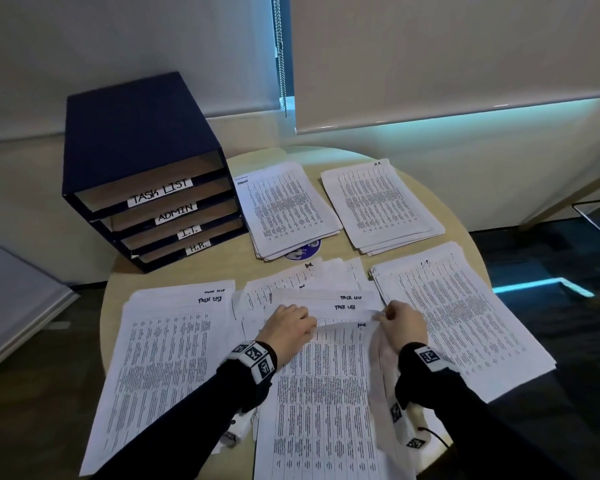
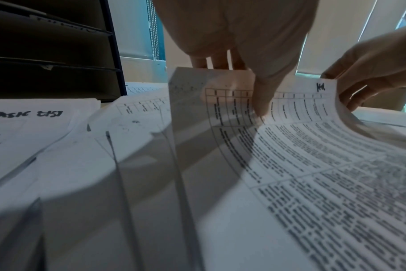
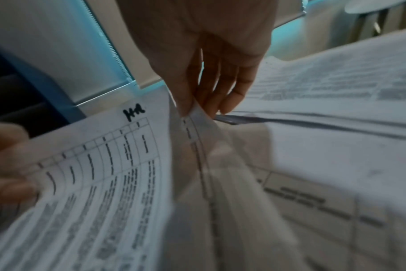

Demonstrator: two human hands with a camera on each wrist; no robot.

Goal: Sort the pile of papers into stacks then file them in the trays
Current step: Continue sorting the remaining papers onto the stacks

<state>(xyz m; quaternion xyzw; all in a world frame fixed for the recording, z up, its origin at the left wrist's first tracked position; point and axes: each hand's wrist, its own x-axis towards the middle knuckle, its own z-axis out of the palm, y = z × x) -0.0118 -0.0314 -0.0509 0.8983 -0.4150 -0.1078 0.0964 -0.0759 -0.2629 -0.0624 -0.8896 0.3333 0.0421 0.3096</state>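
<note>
A printed sheet marked H.R. (image 1: pixel 329 375) lies on top of the loose middle pile (image 1: pixel 309 285), its top edge raised. My left hand (image 1: pixel 305 323) pinches that edge, thumb (image 2: pixel 262 104) on the print and fingers behind. My right hand (image 1: pixel 383 315) pinches a paper corner (image 3: pixel 195 113) by the sheet's top right. The pale paper (image 1: pixel 383 368) hanging from it may be the same sheet or another; I cannot tell. The blue file tray (image 1: pixel 136 143), with slots labelled TASK LIST, ADMIN, I.T. and H.R., stands at the back left.
Sorted stacks lie on the round table (image 1: pixel 347 154): task list (image 1: pixel 167 358) at the left, admin (image 1: pixel 284 206) beside the tray, H.R. (image 1: pixel 378 202) at the back right, I.T. (image 1: pixel 465 317) at the right. A round blue sticker (image 1: pixel 303 252) peeks from under the admin stack.
</note>
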